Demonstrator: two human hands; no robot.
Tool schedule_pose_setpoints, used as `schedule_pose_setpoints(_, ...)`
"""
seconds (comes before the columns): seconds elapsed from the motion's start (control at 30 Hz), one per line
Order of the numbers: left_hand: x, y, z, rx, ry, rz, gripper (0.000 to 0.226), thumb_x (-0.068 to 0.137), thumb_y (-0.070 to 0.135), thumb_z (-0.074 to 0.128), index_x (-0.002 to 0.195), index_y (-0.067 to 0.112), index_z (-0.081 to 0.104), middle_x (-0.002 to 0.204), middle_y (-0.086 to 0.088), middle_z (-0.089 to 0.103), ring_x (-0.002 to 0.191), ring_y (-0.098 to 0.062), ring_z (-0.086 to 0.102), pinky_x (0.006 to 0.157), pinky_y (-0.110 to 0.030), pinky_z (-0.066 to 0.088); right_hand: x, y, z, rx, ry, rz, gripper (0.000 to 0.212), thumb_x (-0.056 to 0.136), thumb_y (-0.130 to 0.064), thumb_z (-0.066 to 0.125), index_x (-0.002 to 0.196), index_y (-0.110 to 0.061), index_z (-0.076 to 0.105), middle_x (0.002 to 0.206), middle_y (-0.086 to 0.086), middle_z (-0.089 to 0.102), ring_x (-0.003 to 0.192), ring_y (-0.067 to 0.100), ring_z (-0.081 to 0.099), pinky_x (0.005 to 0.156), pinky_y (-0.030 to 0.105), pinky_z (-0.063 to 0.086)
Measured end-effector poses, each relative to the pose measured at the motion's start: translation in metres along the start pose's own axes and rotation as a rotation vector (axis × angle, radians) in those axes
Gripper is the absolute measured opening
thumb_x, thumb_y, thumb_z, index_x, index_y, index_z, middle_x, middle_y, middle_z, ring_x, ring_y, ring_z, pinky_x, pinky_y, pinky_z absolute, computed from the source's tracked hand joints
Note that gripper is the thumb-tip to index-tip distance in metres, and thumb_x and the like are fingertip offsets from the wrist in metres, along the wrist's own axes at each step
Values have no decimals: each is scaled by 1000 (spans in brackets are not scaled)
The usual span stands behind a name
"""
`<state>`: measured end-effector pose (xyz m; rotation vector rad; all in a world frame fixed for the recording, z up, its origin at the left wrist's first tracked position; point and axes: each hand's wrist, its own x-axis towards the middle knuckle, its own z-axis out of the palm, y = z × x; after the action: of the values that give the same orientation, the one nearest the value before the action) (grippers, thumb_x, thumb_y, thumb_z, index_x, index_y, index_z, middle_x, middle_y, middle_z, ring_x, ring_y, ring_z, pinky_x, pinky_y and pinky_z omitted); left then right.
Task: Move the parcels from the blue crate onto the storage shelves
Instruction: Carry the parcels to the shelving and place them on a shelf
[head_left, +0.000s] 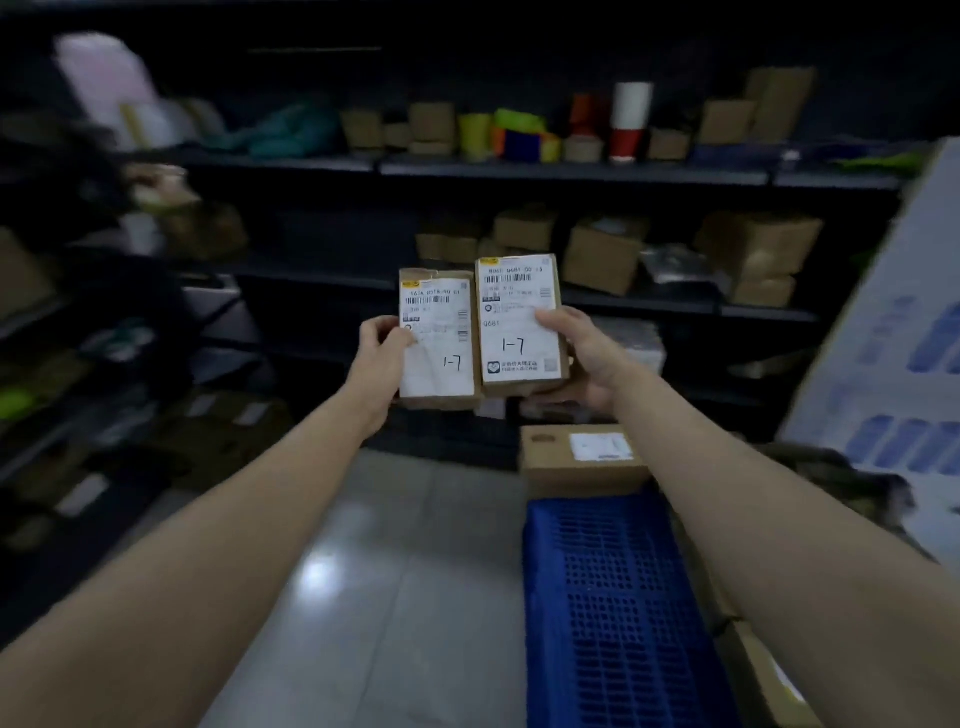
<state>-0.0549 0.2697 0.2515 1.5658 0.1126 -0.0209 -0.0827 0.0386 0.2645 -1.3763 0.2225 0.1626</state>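
Holding our arms out straight in front of us, we have one small brown parcel in each hand. Our left hand (382, 348) is closed on the left parcel (439, 340), with the thumb on its white label and the fingers behind it. Our right hand (582, 353) is closed on the right parcel (521, 322) the same way, thumb on the front, fingers hidden at the back. The two parcels stand upright, side by side, and their edges touch. The right one sits a little higher. Each label has "1-7" written on it by hand.

Both wrists bend up a bit so the labels face us.

Below our right arm is the blue crate (613, 597) on the shiny floor (374, 571). A bigger brown box (582, 457) rests at its far end.

In front of us are the dark storage shelves (571, 174). They hold many brown boxes, and a red and white cup (629, 122) stands on the upper shelf. The left side looks blurry.
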Motion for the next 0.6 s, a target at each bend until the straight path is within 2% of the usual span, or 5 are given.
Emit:
schedule_pose_setpoints(0.1,-6,5,-81,-37,159,33,23,94,24,44,115,30,41,107,0,62,91,-20,65,58,-33,53,22,1,80,-74,-143,10,68,78,-39,73,135,-31,38,107,4,72,99,29,68,89,61,48)
schedule_pose_setpoints(0.23,-8,2,-190,-67,354,66,21,94,24,45,114,31,44,103,3,63,85,-15,65,51,-25,51,51,7,190,-203,-293,4,79,72,-46,76,138,-33,33,106,0,73,96,25,70,74,48,54)
schedule_pose_setpoints(0.37,-4,-6,-303,-101,520,99,20,93,22,45,112,31,45,109,-2,63,94,-20,64,75,-40,57,80,25,308,-260,-419,15,77,70,-47,76,135,-35,36,104,0,74,99,28,69,93,59,48)
schedule_pose_setpoints(0.47,0,-6,-388,-134,616,86,21,93,21,45,110,32,45,111,-2,64,98,-22,65,83,-46,56,97,38,399,-290,-500,29,73,73,-47,75,135,-35,37,107,0,72,97,26,69,83,52,52)
schedule_pose_setpoints(0.6,2,-1,-490,-110,700,114,22,94,19,45,114,27,44,115,-3,62,95,-20,65,69,-35,57,115,56,507,-274,-582,42,72,74,-43,76,134,-34,37,100,1,75,88,24,73,72,47,57)
